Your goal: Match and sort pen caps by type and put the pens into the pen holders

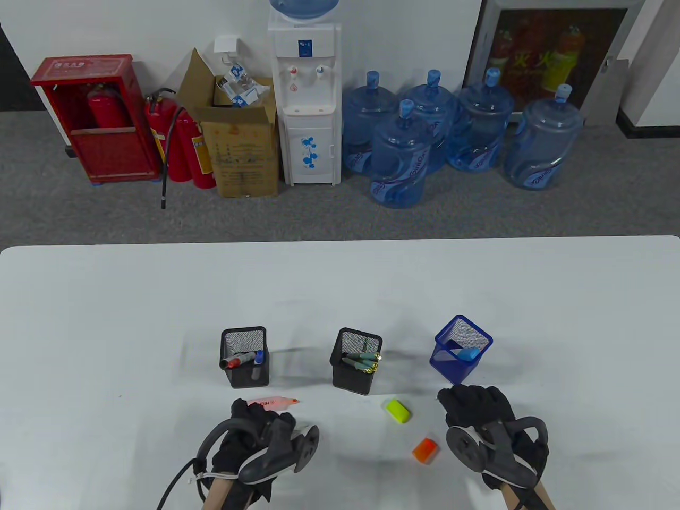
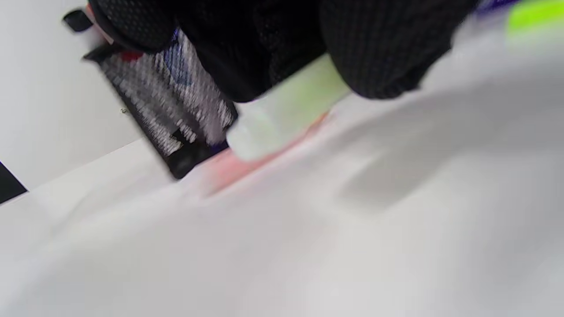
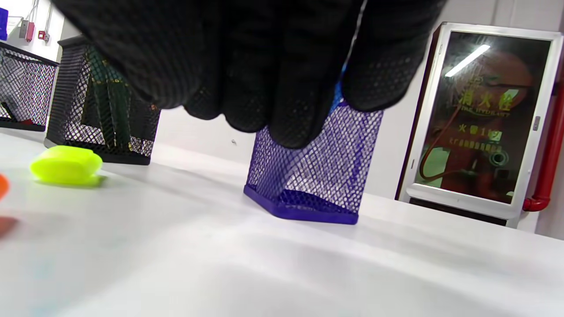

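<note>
My left hand (image 1: 257, 419) grips a pale yellow-green highlighter (image 2: 286, 110), its fingers (image 2: 374, 53) curled round the barrel just above the table. An uncapped pink highlighter (image 1: 274, 404) lies on the table under the fingertips, near the left black holder (image 1: 244, 356), which holds a red and a blue marker. The middle black holder (image 1: 357, 361) holds green pens. A blue highlighter lies in the blue mesh holder (image 1: 463, 348). A yellow-green cap (image 1: 398, 410) and an orange cap (image 1: 425, 450) lie between the hands. My right hand (image 1: 474, 405) hangs loosely before the blue holder (image 3: 317, 176), holding nothing.
The white table (image 1: 106, 319) stretches far beyond the holders. Behind it on the floor stand water bottles (image 1: 398, 154), a dispenser (image 1: 308, 101), a cardboard box and fire extinguishers. The yellow-green cap (image 3: 66, 164) lies left of the right hand.
</note>
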Tool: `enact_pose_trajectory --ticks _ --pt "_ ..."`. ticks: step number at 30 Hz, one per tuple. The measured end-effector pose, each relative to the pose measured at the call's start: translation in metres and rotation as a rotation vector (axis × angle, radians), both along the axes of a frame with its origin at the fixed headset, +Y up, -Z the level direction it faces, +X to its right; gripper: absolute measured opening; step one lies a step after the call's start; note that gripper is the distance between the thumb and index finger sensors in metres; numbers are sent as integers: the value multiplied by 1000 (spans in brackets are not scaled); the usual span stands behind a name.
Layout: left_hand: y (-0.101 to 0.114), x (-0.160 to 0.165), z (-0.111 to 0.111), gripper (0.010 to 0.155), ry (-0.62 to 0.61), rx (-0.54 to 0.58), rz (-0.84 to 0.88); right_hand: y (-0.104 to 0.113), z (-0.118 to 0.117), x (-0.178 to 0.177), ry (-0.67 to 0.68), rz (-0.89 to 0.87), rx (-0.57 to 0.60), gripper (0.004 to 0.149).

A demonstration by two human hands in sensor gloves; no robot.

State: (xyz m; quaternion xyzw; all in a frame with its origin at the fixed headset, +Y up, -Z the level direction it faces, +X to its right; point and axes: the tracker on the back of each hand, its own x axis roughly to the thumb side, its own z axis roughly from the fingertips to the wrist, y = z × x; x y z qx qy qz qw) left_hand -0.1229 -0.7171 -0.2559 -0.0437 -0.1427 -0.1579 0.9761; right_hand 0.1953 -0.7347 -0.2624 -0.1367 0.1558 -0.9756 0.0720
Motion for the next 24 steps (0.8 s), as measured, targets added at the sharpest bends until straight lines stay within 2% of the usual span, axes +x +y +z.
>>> enact_pose_trajectory --ticks 4,9,11,12,16,20,24 --pt "6 21 2 63 -27 51 173 0 1 0 -2 0 -10 50" --pt "-19 28 5 59 -49 86 279 -1 0 -2 0 0 -22 49" --pt "-19 27 3 59 -37 76 213 -1 0 -6 11 -8 -32 50" --pt "-17 25 3 60 -37 118 215 1 -1 -9 18 -6 -26 50" --pt "-13 22 5 60 -43 129 293 8 -5 -24 59 63 -35 57" --pt "-14 20 7 60 -57 152 236 12 -16 -55 72 175 -162 64" --pt "-14 13 7 60 -40 138 274 12 -28 -83 51 180 -209 68"
